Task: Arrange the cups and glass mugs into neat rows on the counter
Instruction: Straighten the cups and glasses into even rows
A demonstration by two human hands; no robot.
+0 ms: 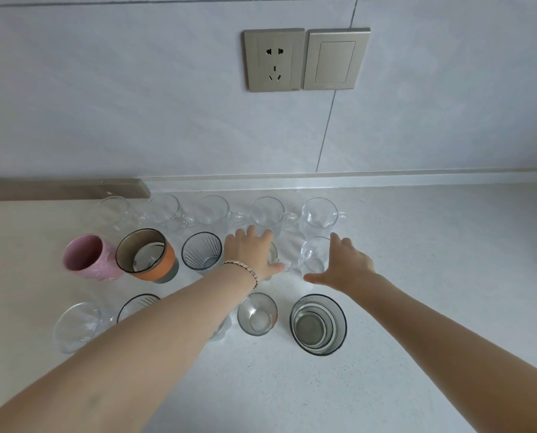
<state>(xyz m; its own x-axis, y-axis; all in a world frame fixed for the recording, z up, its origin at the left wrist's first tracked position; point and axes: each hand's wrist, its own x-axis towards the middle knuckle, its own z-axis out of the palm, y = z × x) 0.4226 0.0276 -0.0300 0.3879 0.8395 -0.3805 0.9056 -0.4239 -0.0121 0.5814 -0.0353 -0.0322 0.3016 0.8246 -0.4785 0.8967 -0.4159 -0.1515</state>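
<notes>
The left hand (250, 253) lies over the top of a clear mug (274, 256) in the middle row. Its fingers curl down past the far rim and the thumb presses the near side, so it grips the mug from above. The hand hides most of the mug; only the right wall and the handle show. A bracelet (245, 268) circles the wrist.

The right hand (346, 265) is spread, fingers straight, thumb stretched left, cupping the right and near sides of a clear glass (314, 259) just beside the mug. Whether it touches the glass is hard to tell.

On the counter (417, 276) stand three rows:

- **Back row:** five back mugs (212, 210), clear, handles to the right. The leftmost are faint against the pale surface.
- **Middle row:** five pieces. From the left they are a pink cup (89, 256), an orange-banded glass (145, 254), a ribbed glass (202, 254), then the mug and the glass.
- **Front row:**
  - a clear cup (76, 325);
  - a second ribbed glass (137, 303), half behind the left forearm;
  - a clear piece (223, 331) almost wholly hidden by that arm;
  - a tumbler (257, 314);
  - a grey glass (318, 325) with rings inside, whether one or several nested is unclear.

On the wall above are one socket (273, 59) and one switch (336, 59).
</notes>
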